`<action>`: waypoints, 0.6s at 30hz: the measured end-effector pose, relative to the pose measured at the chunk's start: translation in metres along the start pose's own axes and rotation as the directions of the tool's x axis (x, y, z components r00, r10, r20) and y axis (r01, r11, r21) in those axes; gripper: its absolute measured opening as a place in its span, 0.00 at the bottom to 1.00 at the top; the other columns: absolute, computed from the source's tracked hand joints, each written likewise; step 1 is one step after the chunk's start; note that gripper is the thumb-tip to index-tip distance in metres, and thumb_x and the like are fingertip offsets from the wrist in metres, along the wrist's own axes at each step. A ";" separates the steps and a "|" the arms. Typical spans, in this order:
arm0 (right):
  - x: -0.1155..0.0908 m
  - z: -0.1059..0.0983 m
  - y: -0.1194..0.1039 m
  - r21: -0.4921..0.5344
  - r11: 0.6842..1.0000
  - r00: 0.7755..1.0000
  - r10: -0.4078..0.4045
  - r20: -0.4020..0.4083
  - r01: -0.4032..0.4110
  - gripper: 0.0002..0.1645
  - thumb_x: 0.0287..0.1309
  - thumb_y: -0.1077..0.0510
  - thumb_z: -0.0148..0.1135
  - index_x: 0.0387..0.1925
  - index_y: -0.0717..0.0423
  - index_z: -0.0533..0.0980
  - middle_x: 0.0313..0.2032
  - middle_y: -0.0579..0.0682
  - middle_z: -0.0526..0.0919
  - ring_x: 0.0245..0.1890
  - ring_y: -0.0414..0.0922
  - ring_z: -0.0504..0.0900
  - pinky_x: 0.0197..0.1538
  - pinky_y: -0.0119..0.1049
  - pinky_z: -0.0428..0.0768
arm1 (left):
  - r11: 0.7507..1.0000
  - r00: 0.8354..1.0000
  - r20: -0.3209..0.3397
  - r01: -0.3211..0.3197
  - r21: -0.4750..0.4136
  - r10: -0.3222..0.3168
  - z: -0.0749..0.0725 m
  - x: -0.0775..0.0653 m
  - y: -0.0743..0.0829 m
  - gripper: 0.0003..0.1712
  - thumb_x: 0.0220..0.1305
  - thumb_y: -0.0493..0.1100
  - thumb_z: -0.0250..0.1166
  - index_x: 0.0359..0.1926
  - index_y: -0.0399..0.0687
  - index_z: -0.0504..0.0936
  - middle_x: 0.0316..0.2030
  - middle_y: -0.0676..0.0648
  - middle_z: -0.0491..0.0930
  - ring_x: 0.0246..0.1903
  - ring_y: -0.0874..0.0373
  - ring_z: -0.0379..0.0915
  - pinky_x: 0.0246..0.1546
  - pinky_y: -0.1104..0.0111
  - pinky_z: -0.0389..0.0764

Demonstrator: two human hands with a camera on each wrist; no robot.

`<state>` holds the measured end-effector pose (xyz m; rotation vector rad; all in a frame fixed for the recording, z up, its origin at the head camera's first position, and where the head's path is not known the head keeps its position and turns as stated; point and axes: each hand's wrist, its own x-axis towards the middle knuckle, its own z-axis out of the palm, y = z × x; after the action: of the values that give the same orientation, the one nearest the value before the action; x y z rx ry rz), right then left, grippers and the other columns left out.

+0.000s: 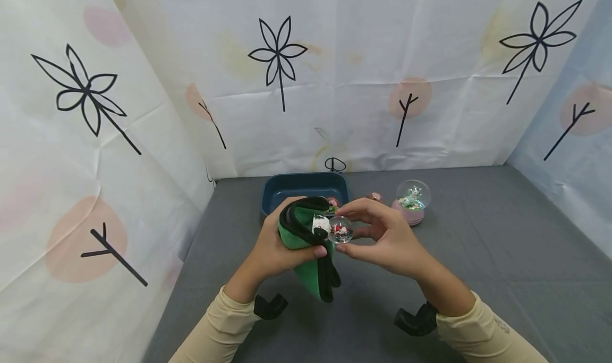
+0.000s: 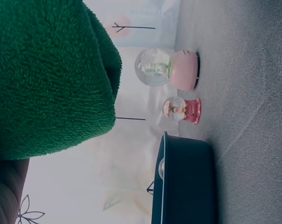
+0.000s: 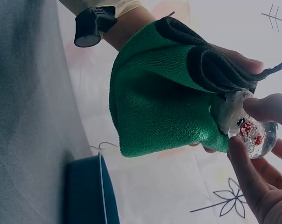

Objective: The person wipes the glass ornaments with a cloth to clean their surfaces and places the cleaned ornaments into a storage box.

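In the head view my left hand (image 1: pixel 272 248) grips a folded green towel (image 1: pixel 308 278) with dark edging, which wraps round the white base of a small snow globe (image 1: pixel 341 231). The globe lies sideways, its clear ball pointing right, red and white figures inside. My right hand (image 1: pixel 387 238) holds the ball between thumb and fingertips. From the right wrist, the thumb and a finger show on opposite sides of the globe (image 3: pixel 260 137), with the towel (image 3: pixel 155 112) against its base. Fuzzy green towel (image 2: pixel 47 79) fills much of the left wrist view.
A dark blue bin (image 1: pixel 306 181) stands behind the hands; part of a clear dome (image 2: pixel 161 169) shows inside it. To its right are a small snow globe with a red-pink base (image 2: pixel 193 110) and a larger one with a pale pink base (image 1: pixel 410 214). Patterned cloth walls (image 1: pixel 358 124) enclose the grey table (image 1: pixel 502 251).
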<state>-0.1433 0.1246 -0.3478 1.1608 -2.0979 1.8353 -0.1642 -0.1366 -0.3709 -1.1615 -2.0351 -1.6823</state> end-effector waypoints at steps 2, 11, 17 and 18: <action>0.000 0.000 0.000 0.004 1.000 1.000 0.001 -0.005 -0.001 0.34 0.50 0.79 0.77 0.59 0.64 0.78 0.58 0.54 0.83 0.55 0.41 0.86 0.47 0.43 0.92 | 1.000 1.000 0.012 0.004 -0.010 -0.003 0.000 0.000 0.000 0.44 0.60 0.60 0.80 0.72 0.51 0.74 0.61 0.44 0.83 0.57 0.50 0.84 0.58 0.58 0.87; 0.001 0.002 0.002 -0.046 0.997 0.996 0.063 -0.058 -0.066 0.29 0.53 0.74 0.78 0.56 0.59 0.80 0.51 0.54 0.86 0.50 0.40 0.89 0.42 0.42 0.92 | 0.999 1.000 0.014 0.011 -0.052 -0.010 0.002 0.000 0.002 0.37 0.59 0.37 0.81 0.67 0.48 0.76 0.55 0.43 0.84 0.52 0.51 0.84 0.55 0.59 0.87; 0.005 0.005 0.002 0.049 0.983 0.984 0.177 -0.022 -0.176 0.22 0.66 0.68 0.71 0.59 0.64 0.75 0.43 0.60 0.87 0.40 0.48 0.92 0.38 0.48 0.92 | 0.998 1.000 0.011 0.011 -0.063 -0.011 0.002 0.000 0.001 0.36 0.57 0.32 0.80 0.65 0.48 0.77 0.53 0.43 0.84 0.51 0.52 0.84 0.54 0.60 0.88; 0.005 0.005 0.002 0.068 0.978 0.980 0.198 -0.009 -0.197 0.21 0.69 0.67 0.68 0.59 0.65 0.73 0.42 0.61 0.87 0.37 0.50 0.92 0.38 0.50 0.92 | 0.998 1.000 0.014 0.008 -0.065 -0.007 0.002 0.000 0.001 0.36 0.57 0.32 0.80 0.65 0.47 0.77 0.53 0.43 0.84 0.51 0.51 0.84 0.54 0.60 0.88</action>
<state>-0.1464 0.1180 -0.3475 0.9781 -2.2310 2.0060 -0.1622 -0.1347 -0.3708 -1.1909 -2.0093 -1.7611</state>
